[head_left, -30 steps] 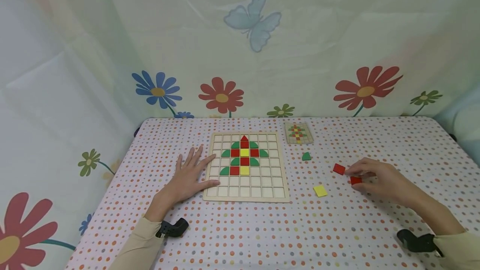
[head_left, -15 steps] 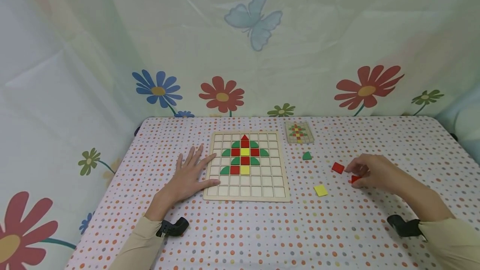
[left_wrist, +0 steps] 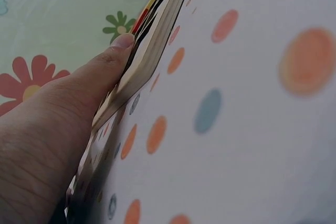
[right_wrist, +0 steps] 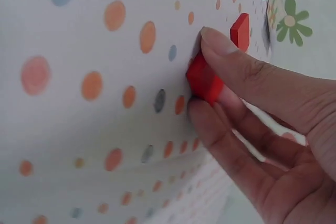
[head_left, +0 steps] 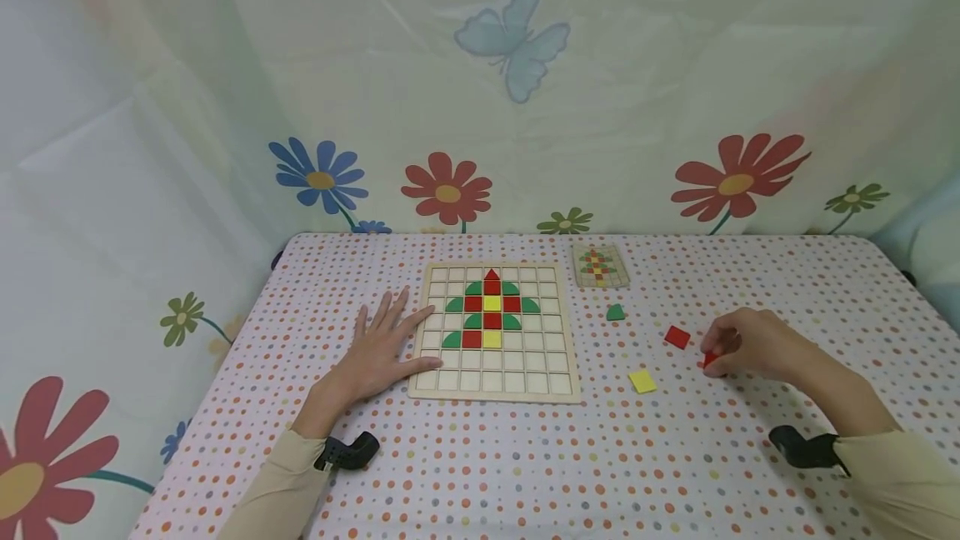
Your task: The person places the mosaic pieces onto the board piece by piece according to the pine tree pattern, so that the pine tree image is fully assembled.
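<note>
My left hand (head_left: pixel 375 361) lies with spread fingers at the left edge of a wooden grid board (head_left: pixel 536 382), its thumb and a fingertip resting on the frame. In the left wrist view the thumb (left_wrist: pixel 105 64) touches the board's rim. Red and yellow squares, green quarter-round tiles and a red triangle fill part of the grid in a tree shape. Over at the right, my right hand (head_left: pixel 757 344) pinches a red square tile (right_wrist: pixel 205 80) between thumb and fingers, tilted up at the cloth. A second red square tile (head_left: pixel 677 337) lies just left of those fingertips.
A yellow square tile (head_left: pixel 642 381) and a green quarter-round tile (head_left: pixel 615 312) lie between board and right hand. Behind them sits a small pattern card (head_left: pixel 601 266) with a similar tree. The dotted tablecloth (head_left: pixel 525 473) ends at a flowered curtain (head_left: pixel 622 90).
My right hand's fingers have drawn away from the second red tile and closed on the nearer one, tipping it up. The left hand has stayed on the board.
</note>
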### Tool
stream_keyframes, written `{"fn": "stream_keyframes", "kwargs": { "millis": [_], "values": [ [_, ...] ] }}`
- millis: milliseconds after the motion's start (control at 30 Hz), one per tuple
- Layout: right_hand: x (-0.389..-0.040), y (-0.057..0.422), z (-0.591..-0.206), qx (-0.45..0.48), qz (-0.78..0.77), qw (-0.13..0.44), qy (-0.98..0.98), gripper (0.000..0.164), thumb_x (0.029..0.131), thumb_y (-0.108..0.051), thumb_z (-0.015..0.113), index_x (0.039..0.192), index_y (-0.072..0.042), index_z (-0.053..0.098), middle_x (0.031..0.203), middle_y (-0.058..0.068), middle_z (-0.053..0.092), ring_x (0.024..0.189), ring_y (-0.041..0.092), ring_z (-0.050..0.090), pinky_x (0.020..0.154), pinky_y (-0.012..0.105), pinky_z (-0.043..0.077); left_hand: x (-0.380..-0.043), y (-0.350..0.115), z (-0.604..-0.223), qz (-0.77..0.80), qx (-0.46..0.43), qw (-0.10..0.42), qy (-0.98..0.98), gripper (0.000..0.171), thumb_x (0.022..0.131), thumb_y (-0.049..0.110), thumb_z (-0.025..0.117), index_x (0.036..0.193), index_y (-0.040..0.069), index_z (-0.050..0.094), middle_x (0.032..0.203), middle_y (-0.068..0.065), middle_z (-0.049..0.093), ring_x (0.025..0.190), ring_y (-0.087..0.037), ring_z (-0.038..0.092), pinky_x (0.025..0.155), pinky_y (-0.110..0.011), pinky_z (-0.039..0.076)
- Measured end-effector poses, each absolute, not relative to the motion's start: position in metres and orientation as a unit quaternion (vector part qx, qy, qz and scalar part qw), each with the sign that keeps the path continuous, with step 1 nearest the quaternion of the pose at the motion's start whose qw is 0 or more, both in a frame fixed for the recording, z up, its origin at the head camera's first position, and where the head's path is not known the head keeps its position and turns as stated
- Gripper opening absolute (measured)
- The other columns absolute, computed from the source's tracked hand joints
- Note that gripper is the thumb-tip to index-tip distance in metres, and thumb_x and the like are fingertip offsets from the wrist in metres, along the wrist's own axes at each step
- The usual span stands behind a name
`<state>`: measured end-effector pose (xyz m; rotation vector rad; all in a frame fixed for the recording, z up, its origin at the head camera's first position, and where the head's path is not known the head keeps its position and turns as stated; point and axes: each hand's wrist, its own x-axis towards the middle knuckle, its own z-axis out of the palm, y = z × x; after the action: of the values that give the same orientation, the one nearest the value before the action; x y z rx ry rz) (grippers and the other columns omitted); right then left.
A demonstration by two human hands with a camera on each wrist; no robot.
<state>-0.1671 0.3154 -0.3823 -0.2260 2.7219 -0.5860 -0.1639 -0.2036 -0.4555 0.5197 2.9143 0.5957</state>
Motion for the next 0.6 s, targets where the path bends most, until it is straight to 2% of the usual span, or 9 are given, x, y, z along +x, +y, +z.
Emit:
{"fn": "stream_keyframes", "kwargs": {
  "millis": [233, 433, 600],
  "values": [
    [-0.161, 0.326, -0.393, -0.107, -0.245, 0.115, 0.957, 0.026, 0.075, -0.005, 0.093, 0.086, -0.006, 0.069, 0.079, -0.002, 0.063, 0.07, 0.015, 0.052, 0.058, 0.026, 0.043, -0.164, -0.203, -0.454, 0.201, 0.172, 0.064, 0.962, 0.09, 0.091, 0.066, 0.067, 0.165, 0.023, 0.036, 0.176, -0.015, 0.004, 0.161, -0.04, -0.005, 0.123, -0.069, -0.007],
    [-0.159, 0.315, -0.393, -0.106, -0.254, 0.075, 0.959, 0.028, 0.074, -0.008, 0.095, 0.082, -0.008, 0.068, 0.081, -0.002, 0.066, 0.069, 0.014, 0.058, 0.057, 0.026, 0.045, -0.165, -0.204, -0.455, 0.201, 0.176, 0.061, 0.962, 0.09, 0.092, 0.066, 0.067, 0.165, 0.023, 0.036, 0.176, -0.014, 0.005, 0.161, -0.04, -0.004, 0.122, -0.07, -0.006],
    [-0.164, 0.279, -0.385, -0.143, -0.263, 0.053, 0.953, 0.021, 0.076, -0.005, 0.093, 0.084, -0.007, 0.073, 0.08, -0.002, 0.067, 0.073, 0.015, 0.06, 0.059, 0.025, 0.047, -0.164, -0.203, -0.454, 0.202, 0.175, 0.062, 0.962, 0.09, 0.092, 0.066, 0.067, 0.165, 0.023, 0.036, 0.176, -0.014, 0.005, 0.161, -0.04, -0.004, 0.122, -0.07, -0.006]
  ]
}}
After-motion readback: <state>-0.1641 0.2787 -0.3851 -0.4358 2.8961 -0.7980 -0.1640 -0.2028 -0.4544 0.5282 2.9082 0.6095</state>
